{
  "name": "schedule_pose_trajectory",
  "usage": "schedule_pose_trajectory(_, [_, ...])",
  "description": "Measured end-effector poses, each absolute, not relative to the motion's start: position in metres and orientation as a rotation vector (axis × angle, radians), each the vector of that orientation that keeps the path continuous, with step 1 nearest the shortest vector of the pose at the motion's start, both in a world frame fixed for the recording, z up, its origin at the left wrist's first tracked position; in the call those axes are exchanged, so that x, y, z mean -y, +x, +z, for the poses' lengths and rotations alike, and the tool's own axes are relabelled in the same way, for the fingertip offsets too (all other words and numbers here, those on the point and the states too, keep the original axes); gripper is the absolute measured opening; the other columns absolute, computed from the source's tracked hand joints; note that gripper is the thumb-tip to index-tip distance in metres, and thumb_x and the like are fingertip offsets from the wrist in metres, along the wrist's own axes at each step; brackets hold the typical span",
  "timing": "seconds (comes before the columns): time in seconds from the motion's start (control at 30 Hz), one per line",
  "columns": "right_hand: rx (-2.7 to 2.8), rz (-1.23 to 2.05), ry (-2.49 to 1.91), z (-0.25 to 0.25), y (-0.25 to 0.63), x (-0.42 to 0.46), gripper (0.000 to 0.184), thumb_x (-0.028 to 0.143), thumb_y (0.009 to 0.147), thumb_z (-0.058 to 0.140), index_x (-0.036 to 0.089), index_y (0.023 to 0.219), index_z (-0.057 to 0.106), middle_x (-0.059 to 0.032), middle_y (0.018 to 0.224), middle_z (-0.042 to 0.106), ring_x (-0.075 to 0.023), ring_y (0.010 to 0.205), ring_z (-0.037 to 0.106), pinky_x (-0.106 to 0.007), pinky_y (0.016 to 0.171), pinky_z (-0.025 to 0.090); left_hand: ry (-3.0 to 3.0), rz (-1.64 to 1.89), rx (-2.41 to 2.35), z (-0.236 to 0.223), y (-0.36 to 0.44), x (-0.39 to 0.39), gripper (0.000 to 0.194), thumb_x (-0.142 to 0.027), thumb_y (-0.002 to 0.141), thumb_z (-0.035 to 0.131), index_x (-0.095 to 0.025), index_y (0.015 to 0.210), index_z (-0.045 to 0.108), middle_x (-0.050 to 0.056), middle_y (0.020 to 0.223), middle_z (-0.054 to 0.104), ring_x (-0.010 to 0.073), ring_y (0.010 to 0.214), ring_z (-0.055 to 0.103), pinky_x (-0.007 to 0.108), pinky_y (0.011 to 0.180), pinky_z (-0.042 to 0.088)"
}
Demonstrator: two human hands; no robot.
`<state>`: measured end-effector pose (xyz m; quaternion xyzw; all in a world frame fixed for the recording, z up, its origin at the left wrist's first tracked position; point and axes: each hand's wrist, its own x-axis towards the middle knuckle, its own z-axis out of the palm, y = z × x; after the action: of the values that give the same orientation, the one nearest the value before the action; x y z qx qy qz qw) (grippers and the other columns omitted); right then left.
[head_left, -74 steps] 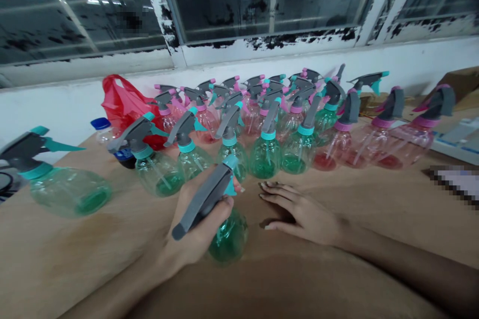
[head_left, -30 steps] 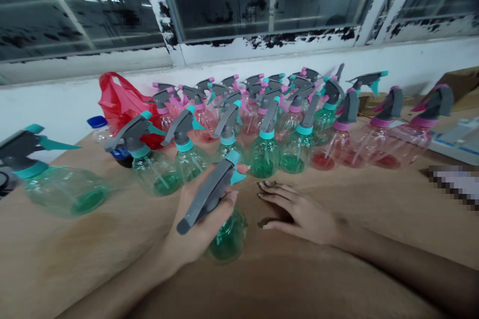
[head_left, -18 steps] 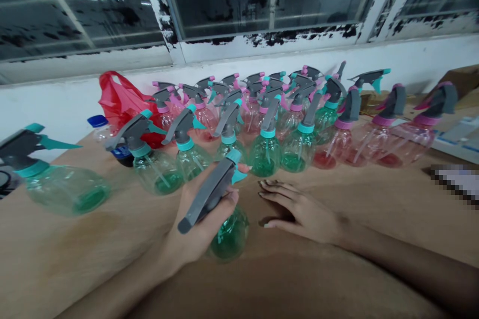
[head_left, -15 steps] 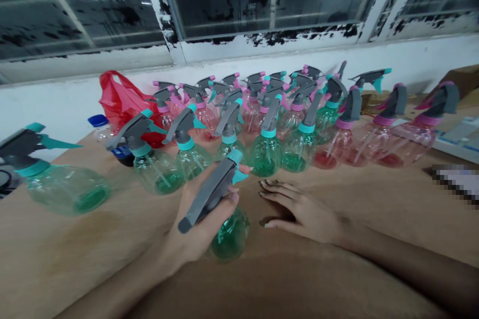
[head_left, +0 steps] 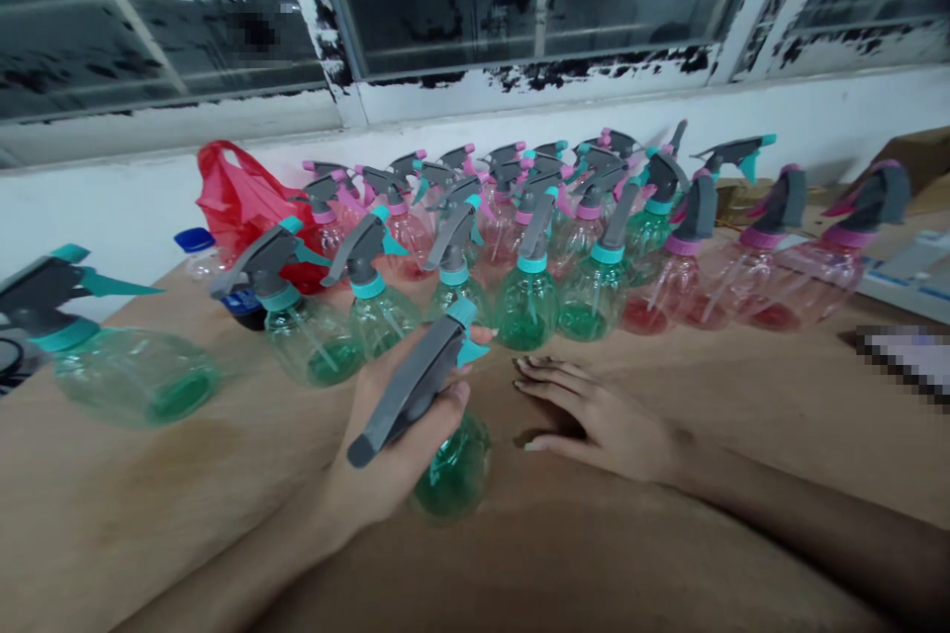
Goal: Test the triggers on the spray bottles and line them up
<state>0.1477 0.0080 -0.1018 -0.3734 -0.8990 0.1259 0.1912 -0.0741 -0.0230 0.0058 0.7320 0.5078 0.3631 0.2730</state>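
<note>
The left hand [head_left: 401, 455] wraps the neck of a green spray bottle [head_left: 454, 475]; the right hand [head_left: 598, 415] rests palm-down on the bench [head_left: 712, 396] beside it. Beyond, other green bottles [head_left: 525, 309] and pink bottles [head_left: 647, 305] stand crowded, the rearmost hard to separate, near a red bag [head_left: 241, 198].

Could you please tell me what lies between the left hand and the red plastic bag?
In the head view, a teal-collared spray bottle and a second such bottle stand side by side between the left hand and the red plastic bag.
</note>
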Motion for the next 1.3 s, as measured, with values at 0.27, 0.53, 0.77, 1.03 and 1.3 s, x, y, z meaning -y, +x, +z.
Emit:
schedule_pose_trajectory(0.27, [2.506,0.364,-1.025,-0.1016,0.1478,-0.0076,0.058,0.055,0.081,0.046,0.02,0.127,0.045,-0.0081,0.134,0.045,-0.0232,0.126,0.036,-0.044,0.103,0.032,1.941,0.938,-1.387,0.0018,-0.0736,0.0233,0.032,-0.029,0.079,0.047,-0.025,0.11,0.055,-0.002,0.061,0.054,0.0188,0.066,0.058,0.03,0.061,0.045])
schedule_pose_trajectory(0.53, [2.505,0.35,-1.016,-0.1023,0.1479,-0.0078,0.058,0.055,0.081,0.046,0.02,0.128,0.045,-0.0082,0.134,0.045,-0.0236,0.126,0.036,-0.044,0.103,0.032,1.961,0.962,-1.36,0.0003,-0.0744,0.0214,0.034,-0.029,0.079,0.047,-0.024,0.112,0.054,-0.004,0.056,0.05,0.0173,0.061,0.056,0.028,0.054,0.042])
schedule_pose_trajectory(0.77, [2.508,0.354,-1.021,-0.1032,0.1481,-0.0084,0.058,0.055,0.081,0.046,0.02,0.127,0.046,-0.0077,0.135,0.044,-0.0235,0.126,0.036,-0.044,0.103,0.033,1.966,0.934,-1.388,0.0015,-0.0743,0.0232,0.034,-0.029,0.08,0.048,-0.026,0.113,0.053,-0.004,0.059,0.052,0.0182,0.065,0.058,0.028,0.057,0.043])
schedule_pose_trajectory(1.03, [2.497,0.366,-1.025,-0.1018,0.1476,-0.0078,0.058,0.055,0.081,0.047,0.02,0.127,0.046,-0.0078,0.134,0.045,-0.0233,0.126,0.037,-0.043,0.103,0.033,1.966,0.957,-1.395,0.0033,-0.0736,0.023,0.034,-0.027,0.077,0.049,-0.024,0.11,0.056,-0.003,0.059,0.056,0.0177,0.06,0.057,0.028,0.055,0.043])
schedule_pose_trajectory(1.3, [2.523,0.348,-1.032,-0.1034,0.1482,-0.0089,0.059,0.056,0.081,0.045,0.019,0.127,0.046,-0.0077,0.135,0.044,-0.023,0.127,0.035,-0.043,0.104,0.031,1.965,0.946,-1.38,0.0015,-0.074,0.022,0.035,-0.028,0.079,0.047,-0.025,0.113,0.054,-0.004,0.058,0.053,0.0162,0.055,0.054,0.029,0.055,0.043])
